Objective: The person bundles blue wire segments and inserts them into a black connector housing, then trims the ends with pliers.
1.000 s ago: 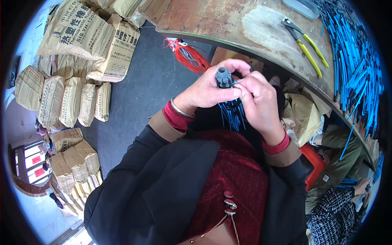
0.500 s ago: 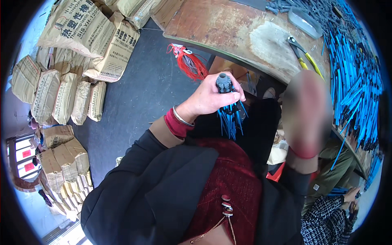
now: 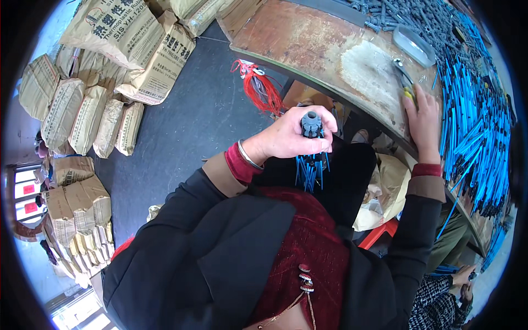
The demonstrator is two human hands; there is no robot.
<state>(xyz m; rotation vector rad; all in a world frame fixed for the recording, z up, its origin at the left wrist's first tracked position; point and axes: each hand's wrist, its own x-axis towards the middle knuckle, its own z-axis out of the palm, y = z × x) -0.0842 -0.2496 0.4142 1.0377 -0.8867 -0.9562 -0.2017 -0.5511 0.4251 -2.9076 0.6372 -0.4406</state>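
Observation:
My left hand [image 3: 300, 132] is closed round an upright bundle of thin blue rods with dark grey, ribbed plastic ends [image 3: 312, 124]. One round, hollow end points up between thumb and fingers, and the blue rods [image 3: 311, 173] hang below the palm. Over on the workbench [image 3: 308, 33], my right hand [image 3: 424, 118] grips a pair of pliers with yellow handles [image 3: 407, 92]. Their metal jaws [image 3: 401, 67] point away from me on the wooden top, while the fingers cover much of the handles.
A heap of blue rods [image 3: 478, 143] covers the bench's right side, with grey plastic pieces [image 3: 418, 16] behind it. A clear tray [image 3: 413, 46] lies beyond the pliers. Red strands [image 3: 261, 91] hang at the bench edge. Paper sacks [image 3: 157, 69] stand left. Another person's hand [image 3: 463, 275] shows lower right.
My right hand, a blur above the bench edge before, has come forward onto the pliers' handles. My left hand keeps its bundle and sits slightly farther right and lower in view.

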